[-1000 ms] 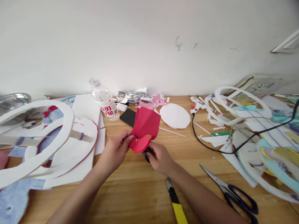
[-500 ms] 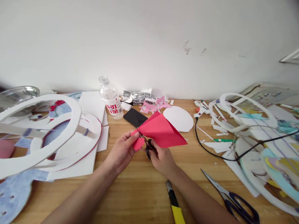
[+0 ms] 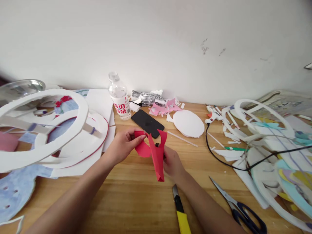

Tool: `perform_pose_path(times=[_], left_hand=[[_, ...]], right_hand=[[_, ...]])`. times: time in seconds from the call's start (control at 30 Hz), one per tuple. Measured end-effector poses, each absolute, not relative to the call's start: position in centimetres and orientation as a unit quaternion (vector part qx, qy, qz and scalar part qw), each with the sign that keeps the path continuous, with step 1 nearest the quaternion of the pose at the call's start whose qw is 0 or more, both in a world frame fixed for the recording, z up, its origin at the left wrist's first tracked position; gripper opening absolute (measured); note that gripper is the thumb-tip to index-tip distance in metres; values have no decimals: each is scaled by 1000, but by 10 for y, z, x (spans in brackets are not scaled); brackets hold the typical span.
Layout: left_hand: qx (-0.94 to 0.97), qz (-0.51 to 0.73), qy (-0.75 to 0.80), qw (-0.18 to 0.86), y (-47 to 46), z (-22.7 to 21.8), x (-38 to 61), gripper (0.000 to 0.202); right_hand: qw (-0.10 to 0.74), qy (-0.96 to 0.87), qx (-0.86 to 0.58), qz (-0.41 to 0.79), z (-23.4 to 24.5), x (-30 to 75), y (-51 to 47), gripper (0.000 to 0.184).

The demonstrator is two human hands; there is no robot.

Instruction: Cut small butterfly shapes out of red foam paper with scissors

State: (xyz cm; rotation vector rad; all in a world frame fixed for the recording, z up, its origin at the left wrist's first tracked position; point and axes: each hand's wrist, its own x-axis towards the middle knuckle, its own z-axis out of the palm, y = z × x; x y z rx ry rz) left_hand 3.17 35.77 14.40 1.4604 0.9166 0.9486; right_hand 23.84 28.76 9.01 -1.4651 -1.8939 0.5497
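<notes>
My left hand [image 3: 124, 144] pinches a piece of red paper [image 3: 156, 156] at its rounded cut part, above the wooden table [image 3: 136, 198]. The rest of the red sheet hangs down folded in front of my right hand [image 3: 173, 162]. My right hand is closed on small black-handled scissors [image 3: 157, 145], which are mostly hidden behind the paper. Both hands are at the middle of the table, close together.
A black phone [image 3: 147, 123], a plastic bottle [image 3: 119, 97], pink scraps [image 3: 164, 108] and a white foam oval [image 3: 188, 123] lie behind the hands. A yellow utility knife [image 3: 181, 214] and large scissors [image 3: 239, 208] lie in front right. White foam rings [image 3: 48, 130] fill the left; foam cut-outs and a black cable [image 3: 231, 157] fill the right.
The red sheet, spread out to the right half a second ago, has swung down and now hangs folded in front of my right hand. The view has shifted slightly left.
</notes>
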Motion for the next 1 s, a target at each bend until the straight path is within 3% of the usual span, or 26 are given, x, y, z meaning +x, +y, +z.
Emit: perform_pose_path(times=[0.17,0.33,0.4,0.73,1.0], left_hand=[[646,388,400,521,360,148,26,18],[460,405,342,713,353,138,38,22],[437,405,333,730,353,134,41,23],[616,365,401,572,359,154,22,16],[645,325,381,577,360,157,15,14]], right_hand=[[317,-733,-568,198,87,239,287,7],[331,-719,-574,209,88,238,287,10],[331,-714,-579,212,88,238,287,10],[324,-730,-565,210,89,238,285,12],[312,-740,-559,208,94,237,284,9]])
